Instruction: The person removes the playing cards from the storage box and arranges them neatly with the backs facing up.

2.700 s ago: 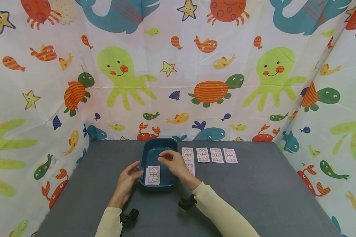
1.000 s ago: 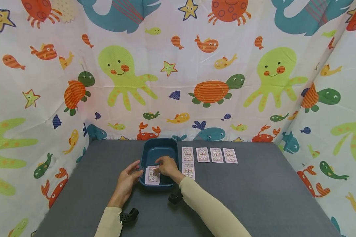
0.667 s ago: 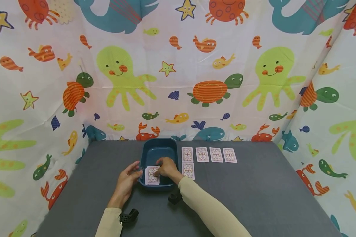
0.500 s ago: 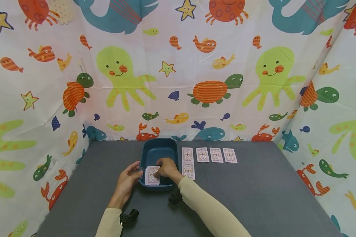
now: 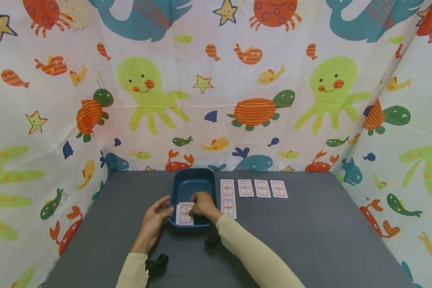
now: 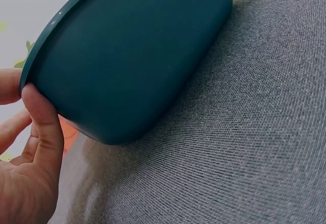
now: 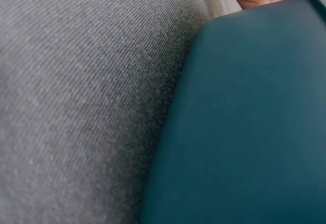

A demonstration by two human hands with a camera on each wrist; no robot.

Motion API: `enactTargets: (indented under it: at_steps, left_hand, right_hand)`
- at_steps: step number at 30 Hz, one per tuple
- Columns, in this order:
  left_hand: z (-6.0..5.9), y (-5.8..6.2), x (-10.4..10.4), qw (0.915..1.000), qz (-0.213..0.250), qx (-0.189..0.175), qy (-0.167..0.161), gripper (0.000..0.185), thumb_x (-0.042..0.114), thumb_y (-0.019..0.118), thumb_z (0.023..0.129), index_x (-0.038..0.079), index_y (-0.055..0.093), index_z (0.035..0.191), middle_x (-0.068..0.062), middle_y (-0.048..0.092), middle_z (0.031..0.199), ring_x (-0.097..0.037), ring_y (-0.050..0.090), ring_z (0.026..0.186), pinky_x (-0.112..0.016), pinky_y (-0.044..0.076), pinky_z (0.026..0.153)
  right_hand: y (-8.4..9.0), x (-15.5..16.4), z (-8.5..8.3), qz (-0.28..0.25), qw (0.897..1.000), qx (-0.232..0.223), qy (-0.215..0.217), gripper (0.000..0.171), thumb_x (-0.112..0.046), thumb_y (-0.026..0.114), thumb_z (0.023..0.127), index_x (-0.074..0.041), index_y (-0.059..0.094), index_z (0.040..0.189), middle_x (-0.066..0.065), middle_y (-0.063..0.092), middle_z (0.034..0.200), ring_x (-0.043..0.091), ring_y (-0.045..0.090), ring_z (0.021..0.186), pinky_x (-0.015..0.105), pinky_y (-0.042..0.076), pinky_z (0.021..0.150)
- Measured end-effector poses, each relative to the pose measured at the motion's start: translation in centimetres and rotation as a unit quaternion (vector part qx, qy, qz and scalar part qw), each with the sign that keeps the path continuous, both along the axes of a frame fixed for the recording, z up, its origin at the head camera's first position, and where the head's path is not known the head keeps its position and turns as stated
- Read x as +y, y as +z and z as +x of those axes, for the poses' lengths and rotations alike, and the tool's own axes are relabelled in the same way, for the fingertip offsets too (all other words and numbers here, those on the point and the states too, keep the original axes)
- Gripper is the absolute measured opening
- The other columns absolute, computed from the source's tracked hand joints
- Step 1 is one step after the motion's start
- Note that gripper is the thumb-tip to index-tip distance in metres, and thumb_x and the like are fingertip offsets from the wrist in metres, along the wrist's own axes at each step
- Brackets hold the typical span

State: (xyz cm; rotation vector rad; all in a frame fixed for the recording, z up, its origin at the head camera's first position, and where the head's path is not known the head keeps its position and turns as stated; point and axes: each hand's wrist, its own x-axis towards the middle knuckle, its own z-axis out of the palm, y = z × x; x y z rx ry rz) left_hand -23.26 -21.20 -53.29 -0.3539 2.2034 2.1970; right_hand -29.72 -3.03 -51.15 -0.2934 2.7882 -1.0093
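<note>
In the head view a dark teal plastic tub (image 5: 175,185) stands on the table. My left hand (image 5: 155,218) pinches its left rim; in the left wrist view the thumb (image 6: 43,114) lies against the outside just under the lip. Inside the tub, at the near left, lies a small stack of playing cards (image 5: 185,216), patterned backs up. My right hand (image 5: 204,206) reaches in over the right wall with fingers bent, fingertips at the top card's right edge. Whether they pinch that card I cannot tell. The right wrist view shows mainly the tub's outer wall (image 7: 244,112).
Four-sided grey cloth covers the table (image 5: 302,240). Right of the tub, several face-down cards (image 5: 245,188) lie in a row, with one more card (image 5: 228,207) below the leftmost. A sea-animal curtain (image 5: 216,100) hangs behind and at both sides.
My right hand has come down from above the tub onto the card stack. Over the last half second the top card has slid slightly towards me. The left hand stays at the rim.
</note>
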Motion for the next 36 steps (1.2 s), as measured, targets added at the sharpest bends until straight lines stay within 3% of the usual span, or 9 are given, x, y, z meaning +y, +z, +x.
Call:
enactTargets:
  at_steps: [5, 9, 17, 23, 36]
  left_hand:
    - [0.0, 0.1, 0.0, 1.0000, -0.004, 0.000, -0.005, 0.052, 0.013, 0.064, 0.093, 0.017, 0.050, 0.143, -0.011, 0.045, 0.138, -0.019, 0.048, 0.108, -0.030, 0.044, 0.082]
    - [0.0, 0.1, 0.0, 1.0000, -0.001, -0.001, -0.007, 0.051, 0.013, 0.064, 0.094, 0.017, 0.050, 0.142, -0.011, 0.046, 0.137, -0.020, 0.049, 0.107, -0.031, 0.044, 0.082]
    - [-0.1, -0.1, 0.0, 1.0000, 0.005, -0.002, -0.005, 0.050, 0.012, 0.063, 0.094, 0.018, 0.051, 0.142, -0.009, 0.046, 0.134, -0.016, 0.054, 0.100, -0.030, 0.044, 0.081]
    - [0.0, -0.2, -0.1, 1.0000, 0.007, -0.004, -0.003, 0.050, 0.011, 0.064, 0.094, 0.017, 0.051, 0.142, -0.009, 0.046, 0.134, -0.015, 0.054, 0.099, -0.030, 0.044, 0.080]
    - [-0.2, -0.2, -0.1, 1.0000, 0.007, -0.003, 0.000, 0.051, 0.012, 0.065, 0.092, 0.017, 0.052, 0.141, -0.008, 0.046, 0.133, -0.017, 0.051, 0.103, -0.030, 0.044, 0.080]
  right_hand:
    - [-0.2, 0.1, -0.2, -0.044, 0.999, -0.010, -0.001, 0.035, -0.011, 0.088, 0.068, -0.008, 0.066, 0.094, 0.002, 0.058, 0.083, 0.017, 0.052, 0.077, 0.029, 0.043, 0.068]
    - [-0.2, 0.1, -0.2, -0.079, 0.997, -0.021, 0.002, 0.031, -0.010, 0.085, 0.072, -0.007, 0.067, 0.097, 0.000, 0.056, 0.076, 0.014, 0.051, 0.070, 0.026, 0.040, 0.060]
    - [0.3, 0.2, -0.2, -0.132, 0.991, -0.033, -0.014, 0.019, -0.008, 0.080, 0.078, -0.008, 0.070, 0.094, 0.001, 0.064, 0.075, 0.013, 0.056, 0.066, 0.025, 0.043, 0.058]
    - [0.6, 0.2, -0.3, -0.147, 0.989, -0.018, -0.024, 0.013, -0.011, 0.078, 0.082, -0.009, 0.071, 0.094, 0.001, 0.066, 0.075, 0.012, 0.057, 0.065, 0.024, 0.044, 0.057]
    - [0.9, 0.1, -0.4, -0.183, 0.980, 0.060, -0.053, 0.008, -0.017, 0.073, 0.089, -0.013, 0.071, 0.095, 0.002, 0.066, 0.078, 0.010, 0.056, 0.065, 0.022, 0.044, 0.056]
